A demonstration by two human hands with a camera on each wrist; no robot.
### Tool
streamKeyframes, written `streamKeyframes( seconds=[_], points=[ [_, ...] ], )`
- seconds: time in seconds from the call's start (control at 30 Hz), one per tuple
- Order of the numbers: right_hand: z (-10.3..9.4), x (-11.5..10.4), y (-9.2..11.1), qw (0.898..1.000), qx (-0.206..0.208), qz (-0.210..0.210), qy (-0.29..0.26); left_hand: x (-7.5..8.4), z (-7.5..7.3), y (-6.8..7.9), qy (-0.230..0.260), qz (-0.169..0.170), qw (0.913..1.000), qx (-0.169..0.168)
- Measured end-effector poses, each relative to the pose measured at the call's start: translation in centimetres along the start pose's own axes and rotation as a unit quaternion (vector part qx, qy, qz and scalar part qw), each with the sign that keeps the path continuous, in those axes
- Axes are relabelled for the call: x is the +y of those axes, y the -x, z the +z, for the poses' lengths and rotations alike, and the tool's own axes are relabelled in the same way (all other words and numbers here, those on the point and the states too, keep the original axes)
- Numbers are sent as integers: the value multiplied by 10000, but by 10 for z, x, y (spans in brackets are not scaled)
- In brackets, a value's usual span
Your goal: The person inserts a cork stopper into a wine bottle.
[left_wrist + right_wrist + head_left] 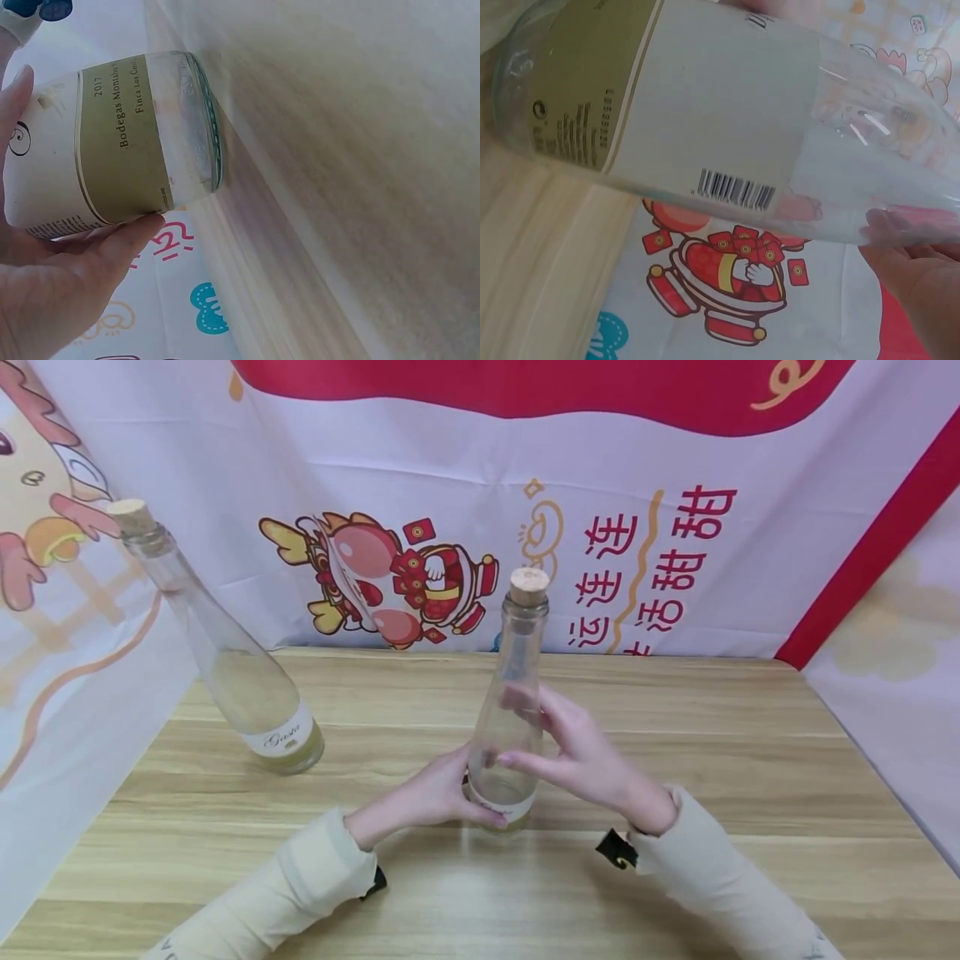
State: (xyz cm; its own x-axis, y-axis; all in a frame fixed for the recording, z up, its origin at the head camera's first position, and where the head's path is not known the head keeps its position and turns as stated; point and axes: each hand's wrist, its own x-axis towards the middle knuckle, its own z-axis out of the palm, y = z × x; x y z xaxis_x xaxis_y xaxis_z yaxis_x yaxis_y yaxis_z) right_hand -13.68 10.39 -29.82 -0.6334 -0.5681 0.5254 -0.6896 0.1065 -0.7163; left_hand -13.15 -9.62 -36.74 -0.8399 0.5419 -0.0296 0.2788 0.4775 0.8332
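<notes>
A clear glass bottle stands nearly upright in front of me, with a cork in its mouth. My left hand grips it low, thumb across the front near the label and the other fingers round the far side. Higher up, my right hand holds the bottle's body from the right, with fingers showing through the glass. The left wrist view shows a white and olive-green label and the base close over the wooden table. A barcode shows on the label in the right wrist view.
A second corked bottle, labelled "Gasta", stands at the table's left side. Behind the wooden table hangs a white and red printed cloth with cartoon figures and writing. More printed cloth hangs at the right.
</notes>
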Motion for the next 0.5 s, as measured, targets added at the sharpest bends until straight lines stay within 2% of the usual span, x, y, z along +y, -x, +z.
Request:
streamKeyframes(
  seconds=[0.23,0.5],
  points=[
    [4,-2,-1,9996,109,235,100,3,1,0,44,85,9999,71],
    [0,-5,-2,9997,259,33,12,10,3,-7,152,54,9997,158]
  ],
)
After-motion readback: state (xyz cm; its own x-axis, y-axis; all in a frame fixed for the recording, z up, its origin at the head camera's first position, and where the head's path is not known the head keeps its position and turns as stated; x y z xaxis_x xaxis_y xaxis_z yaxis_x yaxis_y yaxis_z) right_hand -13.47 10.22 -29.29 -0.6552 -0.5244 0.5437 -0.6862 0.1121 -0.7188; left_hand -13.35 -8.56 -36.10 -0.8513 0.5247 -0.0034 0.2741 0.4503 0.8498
